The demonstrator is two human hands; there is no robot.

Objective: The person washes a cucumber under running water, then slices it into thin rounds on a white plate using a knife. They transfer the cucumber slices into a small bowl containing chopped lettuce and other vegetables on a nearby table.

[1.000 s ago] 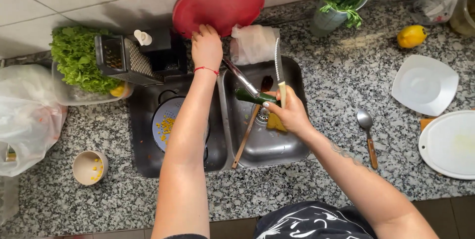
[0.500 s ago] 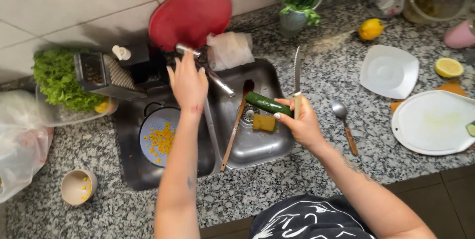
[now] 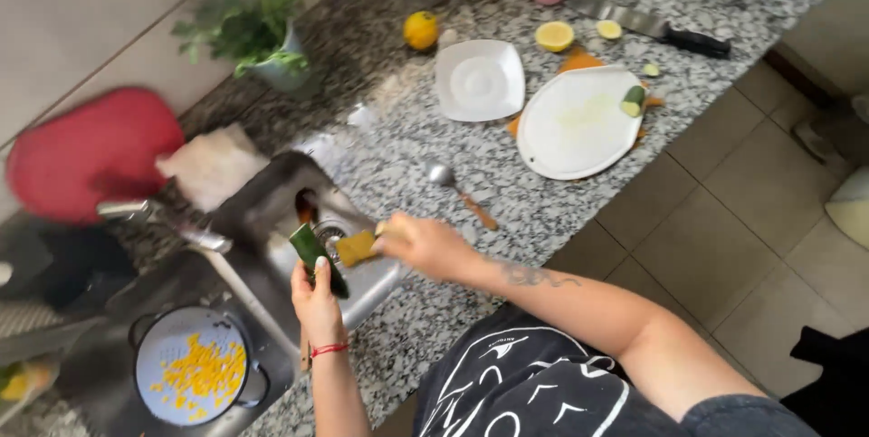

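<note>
Left hand (image 3: 317,306) grip wraps the lower end of a dark green cucumber (image 3: 317,259), fingers curled round it, thumb up along its side; red cord bracelet (image 3: 328,348) on that wrist. Cucumber is tilted, top end leaning toward the back-left, held over the right basin of the steel sink (image 3: 272,211)

Right hand (image 3: 425,245) grip is pressed onto a yellow sponge (image 3: 357,247), which sits just beside the cucumber's upper half, touching or nearly so; motion blur hides the exact contact. Both hands are above the basin, near the drain (image 3: 330,231)

Faucet (image 3: 163,220) reaches in from the left. Left basin holds a white colander (image 3: 195,365) with yellow corn kernels. Red cutting board (image 3: 90,152) leans on the tiled wall behind the sink, a pale cloth (image 3: 213,164) beside it

On the granite table (image 3: 507,193) right of the sink: spoon with wooden handle (image 3: 462,193), square white plate (image 3: 480,80), round white plate (image 3: 579,120) with a small cucumber end piece (image 3: 633,99) on its rim. Further back: whole lemon (image 3: 420,30), lemon half (image 3: 554,35), large knife (image 3: 652,25) with black handle, potted green herb (image 3: 262,25)
</note>
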